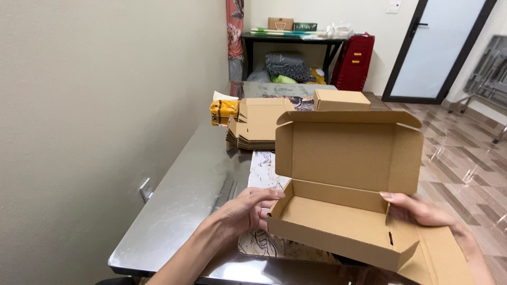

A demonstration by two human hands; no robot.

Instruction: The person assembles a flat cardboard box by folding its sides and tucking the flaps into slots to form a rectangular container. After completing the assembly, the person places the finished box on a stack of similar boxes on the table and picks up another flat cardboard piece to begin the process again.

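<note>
The left hand [248, 208] grips the left end wall of the open cardboard box [343, 211], fingers curled over the corner and pressed onto the board. The right hand [422, 211] supports the right end, thumb on the inner face of the end wall, remaining fingers behind the board; the right side flap [438, 256] lies folded outward and flat, not yet tucked in. The box is held above the near edge of the table [185, 206], tilted toward the camera. Its base tray, front wall and left end wall stand erected, and the lid [348, 150] stands upright and open with both lid ears bent forward. Judged from this state, forming is mostly complete; the right end and closing of the lid remain.

Under the box, a printed sheet [264, 169] lies on the table. Farther along, at mid-table, a stack of flat box blanks [253, 126] sits beside a yellow packet [223, 112]. Just beyond, toward the far edge, stands one closed finished box [340, 99].
</note>
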